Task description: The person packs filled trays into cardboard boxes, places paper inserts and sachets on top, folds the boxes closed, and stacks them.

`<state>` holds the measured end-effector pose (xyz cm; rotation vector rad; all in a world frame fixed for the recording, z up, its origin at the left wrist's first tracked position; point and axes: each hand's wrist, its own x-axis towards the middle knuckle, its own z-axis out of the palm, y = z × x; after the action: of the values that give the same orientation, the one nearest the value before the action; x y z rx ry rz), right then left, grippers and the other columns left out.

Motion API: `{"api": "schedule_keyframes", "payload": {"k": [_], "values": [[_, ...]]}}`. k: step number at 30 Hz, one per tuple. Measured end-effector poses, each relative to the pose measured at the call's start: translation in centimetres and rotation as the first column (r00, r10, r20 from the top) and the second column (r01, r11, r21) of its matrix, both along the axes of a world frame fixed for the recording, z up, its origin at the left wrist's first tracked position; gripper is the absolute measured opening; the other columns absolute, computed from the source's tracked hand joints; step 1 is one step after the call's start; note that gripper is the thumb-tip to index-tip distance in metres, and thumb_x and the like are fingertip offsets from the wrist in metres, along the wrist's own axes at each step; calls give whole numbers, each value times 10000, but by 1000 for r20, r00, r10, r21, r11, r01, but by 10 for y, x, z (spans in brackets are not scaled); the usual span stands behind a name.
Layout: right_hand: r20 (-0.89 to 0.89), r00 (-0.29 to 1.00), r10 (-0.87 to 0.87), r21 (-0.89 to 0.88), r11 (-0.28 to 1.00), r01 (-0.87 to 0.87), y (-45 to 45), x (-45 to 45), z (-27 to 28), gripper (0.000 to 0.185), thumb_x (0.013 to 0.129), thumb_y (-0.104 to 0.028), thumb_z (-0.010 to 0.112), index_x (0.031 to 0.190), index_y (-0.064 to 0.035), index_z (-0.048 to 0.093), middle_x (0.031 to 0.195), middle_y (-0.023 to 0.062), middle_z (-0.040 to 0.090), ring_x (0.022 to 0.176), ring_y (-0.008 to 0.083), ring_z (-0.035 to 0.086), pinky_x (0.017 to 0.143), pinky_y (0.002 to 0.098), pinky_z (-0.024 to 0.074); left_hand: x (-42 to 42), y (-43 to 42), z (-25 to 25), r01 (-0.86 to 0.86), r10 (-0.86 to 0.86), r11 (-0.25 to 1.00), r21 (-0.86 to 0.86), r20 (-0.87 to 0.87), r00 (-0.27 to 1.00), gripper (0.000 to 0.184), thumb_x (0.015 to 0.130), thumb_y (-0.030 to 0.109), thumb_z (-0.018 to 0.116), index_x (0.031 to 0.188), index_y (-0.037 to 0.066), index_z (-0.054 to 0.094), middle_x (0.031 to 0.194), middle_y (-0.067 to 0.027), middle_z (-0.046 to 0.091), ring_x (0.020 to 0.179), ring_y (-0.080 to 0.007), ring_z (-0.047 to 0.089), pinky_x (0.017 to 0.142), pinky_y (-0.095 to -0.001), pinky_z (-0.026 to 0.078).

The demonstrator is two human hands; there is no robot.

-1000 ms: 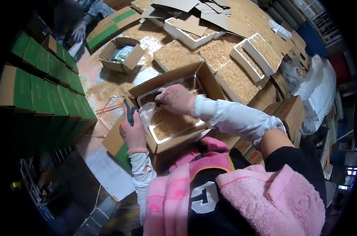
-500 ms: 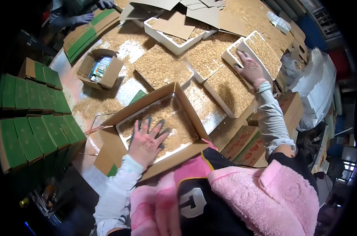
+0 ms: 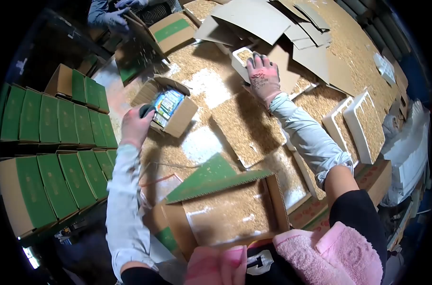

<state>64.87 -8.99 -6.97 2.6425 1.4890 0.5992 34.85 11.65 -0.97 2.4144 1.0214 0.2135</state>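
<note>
My left hand [image 3: 136, 126], gloved with dark fingertips, has its fingers bent round the near left edge of a small open cardboard box [image 3: 181, 118]. Blue, green and white packets [image 3: 167, 104] fill that box. My right hand [image 3: 264, 80], in a matching glove, reaches forward and grips the edge of a white foam tray [image 3: 238, 61] holding wood shavings. Its palm side is hidden. Close to my body stands a large open cardboard box [image 3: 281, 202], its green flap [image 3: 216, 183] leaning inward over a shavings-filled tray.
Shavings-filled foam trays [image 3: 363, 123] lie at the right. Loose cardboard sheets [image 3: 254, 21] are piled at the back. Rows of green-faced boxes [image 3: 44, 116] line the left. A co-worker's gloved hand [image 3: 115, 19] is beside a carton [image 3: 170, 32] at the far left.
My left hand has left the large box for the small one with packets. My right hand has moved left from the right-hand trays to another tray. The large box's green flap now leans inward.
</note>
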Motion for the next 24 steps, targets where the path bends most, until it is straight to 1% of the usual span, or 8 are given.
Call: {"api": "schedule_keyframes", "payload": {"k": [3, 6, 13, 15, 17, 21, 23, 24], "values": [[160, 970, -184, -129, 970, 206, 17, 35, -30, 446, 770, -388, 624, 1096, -85, 613, 1224, 124, 515, 1164, 300, 420, 859, 440, 374, 41, 57, -104, 17, 49, 971, 238, -268, 962, 421, 777, 361, 662, 1109, 104, 633, 1108, -122, 619, 999, -267, 595, 872, -372, 459], [51, 998, -39, -252, 966, 51, 7, 25, -15, 230, 807, -258, 546, 941, -115, 667, 971, 75, 576, 1056, 247, 477, 821, 413, 384, 51, 62, -164, 154, -7, 943, 296, -444, 896, 408, 761, 379, 672, 1115, 180, 639, 1065, -91, 636, 1015, -245, 590, 878, -358, 458], [52, 940, 336, 238, 910, -339, -42, -32, 70, 236, 753, -186, 625, 986, -196, 659, 977, 71, 572, 969, 233, 531, 804, 395, 440, 30, 43, -81, 60, -2, 945, 321, -177, 984, 240, 776, 259, 657, 950, 97, 688, 956, -96, 654, 851, -257, 632, 762, -369, 496], [29, 953, 301, 341, 893, -292, -59, -46, 107, 325, 746, -145, 649, 1058, -234, 645, 987, 81, 562, 960, 258, 539, 819, 393, 453, 6, 10, -17, -73, 54, 996, 53, 306, 950, 215, 770, 150, 667, 949, 31, 672, 931, -130, 642, 865, -263, 624, 753, -328, 497], [-122, 883, 454, 592, 747, -302, -72, -40, 122, 418, 707, -68, 681, 1111, -162, 624, 930, 118, 572, 806, 284, 587, 682, 364, 501, -19, -56, 80, 93, -206, 964, 250, 475, 856, 229, 731, 59, 654, 955, 9, 661, 970, -144, 627, 873, -270, 618, 745, -315, 496], [-99, 653, 751, 775, 469, -422, -102, -101, 171, 384, 704, -47, 684, 1080, -87, 622, 912, 166, 597, 781, 287, 613, 669, 357, 501, -72, -199, 109, 616, -678, 705, 352, 79, 731, 404, 603, 30, 642, 1006, 56, 620, 943, -102, 594, 776, -255, 580, 693, -323, 474], [11, 488, 873, 657, 362, -661, -129, -145, 171, 360, 716, -133, 721, 1059, -74, 625, 822, 141, 587, 705, 276, 603, 607, 342, 502, -100, -232, 74, 587, -589, 639, 496, -176, 789, 319, 699, 77, 619, 1017, 57, 602, 964, -102, 571, 787, -253, 558, 690, -336, 461], [-496, 312, 810, 642, 585, -496, -153, -170, 171, 406, 640, -181, 748, 1014, -80, 625, 841, 105, 564, 688, 251, 589, 556, 342, 484, -149, -225, 34, 422, -427, 753, 505, -113, 897, 309, 793, 139, 563, 1087, 45, 579, 1061, -123, 542, 917, -284, 533, 761, -370, 461]]}}
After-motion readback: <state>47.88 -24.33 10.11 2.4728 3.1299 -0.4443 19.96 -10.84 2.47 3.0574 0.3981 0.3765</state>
